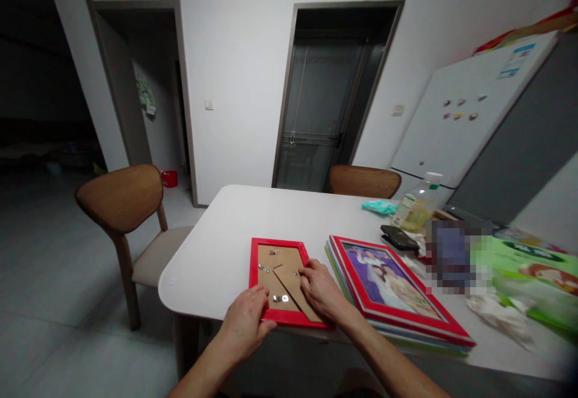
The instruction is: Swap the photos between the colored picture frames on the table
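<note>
White table [212, 247], blurry at its right end, holds a pile of frames [392, 283], mostly hidden under the top one, and beside it a red frame [276, 280], back side up, front hidden. My left hand [244, 320] presses its near left corner, thumb spread; my right hand [320, 289] curls by a half-covered clip [295, 273], maybe pinching, I can't tell.

Wooden chairs [120, 196] and a pale fridge [451, 115] stand around my view.
On the tabletop [221, 223] I make out a capped bottle [418, 208] with yellowish contents, a teal packet [380, 207] beside it, a black item [400, 238] and a green package [528, 259]; through the left doorway [185, 85], I see a red container [169, 179].
</note>
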### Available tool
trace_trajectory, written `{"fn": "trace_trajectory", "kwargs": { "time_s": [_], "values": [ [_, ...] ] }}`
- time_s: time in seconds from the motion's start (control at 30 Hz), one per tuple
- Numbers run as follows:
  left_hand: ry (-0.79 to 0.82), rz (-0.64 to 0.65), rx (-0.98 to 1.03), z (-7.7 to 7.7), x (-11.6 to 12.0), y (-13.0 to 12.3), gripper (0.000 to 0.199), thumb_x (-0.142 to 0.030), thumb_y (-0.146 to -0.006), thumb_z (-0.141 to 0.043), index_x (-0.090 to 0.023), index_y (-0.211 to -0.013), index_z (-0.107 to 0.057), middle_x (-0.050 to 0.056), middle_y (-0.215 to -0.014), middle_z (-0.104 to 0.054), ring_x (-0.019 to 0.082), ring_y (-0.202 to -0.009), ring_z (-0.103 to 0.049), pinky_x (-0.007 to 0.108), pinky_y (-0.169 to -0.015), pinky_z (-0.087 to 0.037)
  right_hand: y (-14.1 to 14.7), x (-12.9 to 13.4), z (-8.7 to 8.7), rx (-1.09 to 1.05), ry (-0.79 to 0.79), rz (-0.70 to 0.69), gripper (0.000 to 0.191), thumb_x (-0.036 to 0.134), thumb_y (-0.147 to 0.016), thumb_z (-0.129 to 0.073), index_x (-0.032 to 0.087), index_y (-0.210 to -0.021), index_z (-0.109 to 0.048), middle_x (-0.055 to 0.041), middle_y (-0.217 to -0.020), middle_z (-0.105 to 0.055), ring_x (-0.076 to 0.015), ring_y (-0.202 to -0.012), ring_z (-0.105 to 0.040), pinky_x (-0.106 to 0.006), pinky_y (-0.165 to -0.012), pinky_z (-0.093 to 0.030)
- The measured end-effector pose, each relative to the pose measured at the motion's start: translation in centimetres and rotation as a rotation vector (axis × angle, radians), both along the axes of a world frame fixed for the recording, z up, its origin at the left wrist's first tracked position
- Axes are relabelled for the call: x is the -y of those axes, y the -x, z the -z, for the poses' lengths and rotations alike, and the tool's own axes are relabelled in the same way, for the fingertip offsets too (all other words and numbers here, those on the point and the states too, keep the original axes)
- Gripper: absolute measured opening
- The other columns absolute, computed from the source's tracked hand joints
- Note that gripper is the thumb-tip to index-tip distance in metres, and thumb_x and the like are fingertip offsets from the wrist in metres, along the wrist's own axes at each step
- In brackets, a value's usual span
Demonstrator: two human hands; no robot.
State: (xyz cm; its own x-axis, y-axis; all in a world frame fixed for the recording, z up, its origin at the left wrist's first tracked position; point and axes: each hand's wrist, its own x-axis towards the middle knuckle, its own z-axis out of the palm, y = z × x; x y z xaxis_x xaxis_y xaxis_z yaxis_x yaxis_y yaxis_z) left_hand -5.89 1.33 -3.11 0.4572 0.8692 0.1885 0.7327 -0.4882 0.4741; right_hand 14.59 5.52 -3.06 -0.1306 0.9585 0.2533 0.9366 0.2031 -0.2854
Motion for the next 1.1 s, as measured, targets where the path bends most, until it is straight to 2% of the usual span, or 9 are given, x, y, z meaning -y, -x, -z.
{"fn": "trace_trajectory", "kwargs": {
  "time_s": [0.3, 0.53, 0.7, 0.93, 1.1],
  "values": [
    [0.006, -0.011, 0.018, 0.0, 0.3, 0.0, 0.043, -0.026, -0.069, -0.058, -0.018, -0.111, -0.048, 0.009, -0.120, -0.050, 0.021, -0.113, -0.042, 0.035, -0.096, -0.033, -0.6, -0.8, 0.5, -0.062, 0.006, 0.035, 0.028, 0.014, -0.074, -0.037, 0.013, -0.085, -0.064, -0.0095, -0.093, -0.053, -0.0156, -0.086, -0.050, -0.023, -0.081, -0.035],
    [-0.008, -0.004, -0.013, 0.1, 0.3, -0.1, 0.042, -0.026, -0.070, -0.057, -0.016, -0.110, -0.048, 0.010, -0.121, -0.049, 0.021, -0.113, -0.042, 0.036, -0.096, -0.032, -0.7, -1.5, 0.6, -0.071, -0.023, 0.077, 0.023, 0.017, -0.075, -0.040, 0.014, -0.077, -0.063, -0.0074, -0.085, -0.053, -0.0141, -0.078, -0.051, -0.021, -0.073, -0.037],
    [-0.023, -0.003, -0.007, 0.3, 0.3, -0.1, 0.045, -0.027, -0.072, -0.057, -0.014, -0.114, -0.045, 0.012, -0.121, -0.048, 0.022, -0.114, -0.041, 0.036, -0.096, -0.032, -0.7, -1.4, 0.2, -0.081, 0.013, 0.056, 0.017, 0.016, -0.072, -0.043, 0.014, -0.070, -0.060, -0.0058, -0.084, -0.051, -0.0124, -0.076, -0.050, -0.020, -0.071, -0.037],
    [-0.007, 0.004, -0.014, 0.0, 0.5, 0.1, 0.044, -0.026, -0.072, -0.057, -0.014, -0.113, -0.046, 0.012, -0.121, -0.048, 0.022, -0.114, -0.040, 0.034, -0.097, -0.032, -1.0, -1.0, 0.4, -0.097, 0.002, 0.069, 0.019, 0.016, -0.072, -0.040, 0.014, -0.070, -0.059, -0.0056, -0.082, -0.050, -0.0123, -0.074, -0.049, -0.021, -0.069, -0.037],
    [0.017, 0.025, 0.013, -0.1, 0.6, 0.5, 0.046, -0.026, -0.070, -0.058, -0.013, -0.113, -0.047, 0.012, -0.123, -0.047, 0.021, -0.115, -0.039, 0.033, -0.097, -0.032, -1.0, -0.3, 0.2, -0.086, 0.000, 0.040, 0.020, 0.014, -0.071, -0.040, 0.013, -0.073, -0.060, -0.0071, -0.086, -0.051, -0.0134, -0.078, -0.050, -0.022, -0.075, -0.037]
  ]
}}
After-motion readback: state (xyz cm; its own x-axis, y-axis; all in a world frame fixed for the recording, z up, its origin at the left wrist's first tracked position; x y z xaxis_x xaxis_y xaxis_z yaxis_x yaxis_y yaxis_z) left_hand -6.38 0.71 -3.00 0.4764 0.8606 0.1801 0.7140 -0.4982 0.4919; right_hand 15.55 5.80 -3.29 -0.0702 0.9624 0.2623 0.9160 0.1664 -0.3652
